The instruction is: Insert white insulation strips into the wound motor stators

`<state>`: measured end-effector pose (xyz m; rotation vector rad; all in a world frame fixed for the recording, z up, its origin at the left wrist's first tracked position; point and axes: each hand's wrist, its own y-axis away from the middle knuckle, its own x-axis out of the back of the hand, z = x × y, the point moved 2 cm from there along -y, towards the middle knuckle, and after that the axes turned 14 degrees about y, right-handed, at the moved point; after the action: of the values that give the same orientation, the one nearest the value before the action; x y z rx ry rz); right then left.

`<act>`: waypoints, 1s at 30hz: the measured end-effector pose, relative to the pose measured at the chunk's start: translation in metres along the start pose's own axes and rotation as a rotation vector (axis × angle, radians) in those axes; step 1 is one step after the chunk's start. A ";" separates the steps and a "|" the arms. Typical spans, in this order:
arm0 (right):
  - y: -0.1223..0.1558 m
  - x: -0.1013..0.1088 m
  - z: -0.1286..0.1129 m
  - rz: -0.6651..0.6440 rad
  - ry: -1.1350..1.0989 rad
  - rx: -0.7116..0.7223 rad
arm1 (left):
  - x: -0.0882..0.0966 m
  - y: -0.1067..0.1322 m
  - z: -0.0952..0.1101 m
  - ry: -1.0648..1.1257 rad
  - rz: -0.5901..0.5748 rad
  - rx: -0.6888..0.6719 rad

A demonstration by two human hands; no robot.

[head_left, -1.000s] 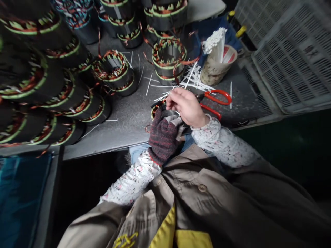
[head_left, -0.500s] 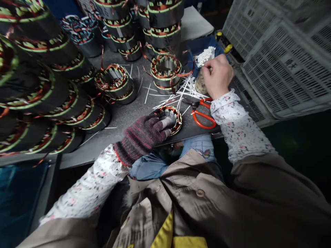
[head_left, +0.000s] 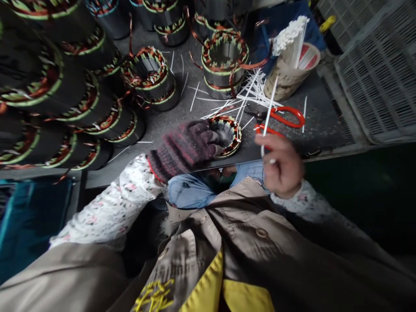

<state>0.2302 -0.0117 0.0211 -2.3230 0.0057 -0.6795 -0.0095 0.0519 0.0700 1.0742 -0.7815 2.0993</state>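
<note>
My left hand [head_left: 185, 145], in a dark red-and-grey knitted glove with grey fingertips, grips the near rim of a small copper-wound motor stator [head_left: 225, 136] lying at the front edge of the grey worktop [head_left: 169, 125]. My bare right hand [head_left: 281, 167] is at the front edge to the right, pinching a long white cable tie [head_left: 268, 113] that stands upright from my fingers. Red-handled scissors [head_left: 282, 119] lie just beyond the tie, and a loose pile of white cable ties [head_left: 251, 93] lies beyond the stator.
Several large wound stators [head_left: 48, 82] are stacked at left, and more stand at the back [head_left: 224, 60]. A worn cup [head_left: 282, 76] holds white ties on blue cloth [head_left: 279, 26]. A white plastic crate [head_left: 377, 73] stands at right. My knees show below the worktop's edge.
My right hand has left the cup and come down to the worktop's front edge, now holding a white tie. The left hand stays on the stator. The view has shifted slightly.
</note>
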 end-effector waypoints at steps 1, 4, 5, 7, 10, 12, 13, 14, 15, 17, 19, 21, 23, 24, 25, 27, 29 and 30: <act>0.010 -0.004 -0.005 -0.011 0.014 0.103 | 0.001 -0.001 0.005 0.037 -0.091 -0.065; 0.030 -0.013 -0.014 0.039 0.033 0.251 | 0.006 -0.002 0.010 0.138 -0.145 -0.064; 0.034 -0.015 -0.015 0.029 0.022 0.244 | 0.005 -0.001 0.008 0.170 -0.155 -0.065; 0.038 -0.018 -0.019 0.011 0.011 0.222 | -0.002 0.003 0.001 0.207 -0.167 -0.091; 0.038 -0.019 -0.023 -0.022 0.000 0.136 | -0.023 0.011 -0.010 0.143 -0.052 -0.133; 0.037 -0.018 -0.023 -0.050 -0.006 0.070 | -0.039 0.017 -0.010 0.038 0.099 -0.104; 0.036 -0.018 -0.023 -0.061 -0.005 0.047 | -0.045 0.020 -0.008 -0.004 0.176 -0.065; 0.036 -0.017 -0.023 -0.069 -0.002 0.031 | -0.050 0.022 -0.005 -0.031 0.240 -0.023; 0.035 -0.017 -0.022 -0.074 0.003 0.017 | -0.054 0.024 -0.002 -0.042 0.287 0.009; 0.033 -0.019 -0.019 -0.079 0.002 -0.010 | -0.059 0.025 0.006 -0.050 0.347 0.033; 0.027 -0.025 -0.013 -0.079 -0.017 -0.050 | -0.062 0.025 0.010 -0.075 0.385 0.017; 0.018 -0.034 -0.007 -0.067 -0.042 -0.090 | -0.064 0.026 0.012 -0.098 0.428 -0.001; 0.007 -0.044 -0.002 -0.042 -0.069 -0.127 | -0.066 0.027 0.011 -0.088 0.461 -0.005; 0.003 -0.048 0.000 -0.028 -0.088 -0.145 | -0.068 0.028 0.011 -0.071 0.479 -0.008; -0.001 -0.050 0.002 -0.015 -0.109 -0.167 | -0.069 0.029 0.011 -0.053 0.499 -0.005; -0.003 -0.050 0.002 -0.003 -0.153 -0.213 | -0.071 0.031 0.011 -0.036 0.537 0.017; 0.000 -0.043 -0.001 -0.015 -0.175 -0.242 | -0.072 0.031 0.012 -0.060 0.555 0.048; 0.003 -0.038 -0.003 -0.027 -0.176 -0.247 | -0.072 0.030 0.013 -0.076 0.549 0.057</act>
<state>0.1969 -0.0090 0.0033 -2.6184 -0.0232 -0.5092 0.0064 0.0042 0.0089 1.0589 -1.1632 2.5543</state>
